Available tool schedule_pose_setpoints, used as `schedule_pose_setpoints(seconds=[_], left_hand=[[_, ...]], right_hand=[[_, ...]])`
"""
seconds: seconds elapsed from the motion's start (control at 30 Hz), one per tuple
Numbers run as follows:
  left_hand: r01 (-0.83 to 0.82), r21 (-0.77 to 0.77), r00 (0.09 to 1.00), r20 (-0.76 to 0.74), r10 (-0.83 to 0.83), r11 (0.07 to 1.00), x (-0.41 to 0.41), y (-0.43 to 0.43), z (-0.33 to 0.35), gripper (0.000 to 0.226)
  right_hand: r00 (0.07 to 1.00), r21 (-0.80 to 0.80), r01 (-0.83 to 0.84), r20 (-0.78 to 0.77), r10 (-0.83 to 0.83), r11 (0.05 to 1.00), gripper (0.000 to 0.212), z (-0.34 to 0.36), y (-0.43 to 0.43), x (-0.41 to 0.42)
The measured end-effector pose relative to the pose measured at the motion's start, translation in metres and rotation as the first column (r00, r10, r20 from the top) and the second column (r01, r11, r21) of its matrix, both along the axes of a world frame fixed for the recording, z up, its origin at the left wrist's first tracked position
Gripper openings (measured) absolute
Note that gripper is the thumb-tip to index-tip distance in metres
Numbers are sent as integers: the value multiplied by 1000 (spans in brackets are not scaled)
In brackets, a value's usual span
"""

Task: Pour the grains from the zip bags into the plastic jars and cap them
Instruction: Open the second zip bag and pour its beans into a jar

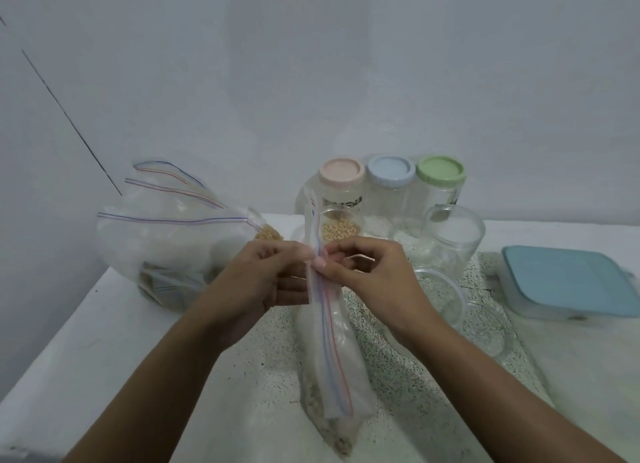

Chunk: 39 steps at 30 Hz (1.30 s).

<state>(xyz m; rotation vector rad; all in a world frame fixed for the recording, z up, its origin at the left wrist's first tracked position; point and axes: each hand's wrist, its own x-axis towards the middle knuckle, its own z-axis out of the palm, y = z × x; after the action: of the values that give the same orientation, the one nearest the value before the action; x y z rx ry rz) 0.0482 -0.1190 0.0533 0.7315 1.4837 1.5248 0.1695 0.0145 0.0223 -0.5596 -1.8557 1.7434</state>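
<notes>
Speckled white worktop carries everything, so big stuff first. A heap of spare zip bags slumps at the far left and a blue-lidded box sits at the far right. Along the wall stand a pink-capped jar, a blue-capped jar and a green-capped jar. In front of them an uncapped jar holds some pale yellow grains, with an empty clear jar off to its right.

The bit that matters is the zip bag, dead centre. Its long axis runs straight away from the person. The near end rests on the worktop with the grains settled down there, and the far end is lifted in front of the uncapped jar. The zip strip faces up, edge-on between the two hands, so neither is really nearer.

Left hand sits left of the strip and right hand right of it, both near its upper part. Fingers are narrow, and each hand looks to be pinching one side of the strip. I reckon the next pull has to go sideways, across that axis, to pop the seal.
</notes>
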Motion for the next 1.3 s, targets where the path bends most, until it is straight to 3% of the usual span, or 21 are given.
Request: schedule_pose_setpoints(seconds=[0.17,0.4,0.5,0.6,0.7,0.83,0.9,0.97,1.0,1.07,1.1,1.2,1.3], left_hand=[[51,-67,978,-199,-63,996,-1,1,-14,31],[-122,6,957,-264,120,992,1,3,-26,28],[-300,37,884,-365,292,953,-9,-2,-22,17],[-443,91,742,-522,421,892,-36,-21,-12,25],[-318,83,730,-614,299,945,-54,-39,-3,35],[39,60,762,-648,9,997,-51,-45,3,31],[171,55,767,-634,-98,984,-49,-44,1,28],[250,49,758,-631,-164,967,-49,-41,-1,25],[274,44,750,-635,-185,961,-49,-39,-2,23],[309,26,742,-632,-223,951,-51,-36,-5,20],[319,18,746,-622,-239,948,-53,-35,-6,20],[340,0,761,-588,-275,940,-58,-35,-9,20],[267,-18,821,-519,-237,963,-63,-33,-22,35]], right_hand=[[998,68,-27,52,24,997,22,-1,5,3],[994,48,-83,71,80,995,20,4,17,4],[996,73,5,91,-11,997,11,0,28,5],[975,265,89,174,-138,960,15,1,40,6],[972,407,45,192,-134,912,36,10,42,6],[966,559,-146,258,-5,816,45,27,43,-2],[943,569,-242,330,51,786,35,38,38,-9],[931,578,-249,365,27,777,8,46,31,-19],[920,595,-251,391,-2,764,19,49,28,-27],[898,620,-270,439,-41,737,69,47,21,-44],[896,628,-259,440,-60,734,81,48,15,-52],[879,697,-212,443,-179,685,71,45,7,-64],[880,700,-183,430,-203,690,35,38,8,-66]])
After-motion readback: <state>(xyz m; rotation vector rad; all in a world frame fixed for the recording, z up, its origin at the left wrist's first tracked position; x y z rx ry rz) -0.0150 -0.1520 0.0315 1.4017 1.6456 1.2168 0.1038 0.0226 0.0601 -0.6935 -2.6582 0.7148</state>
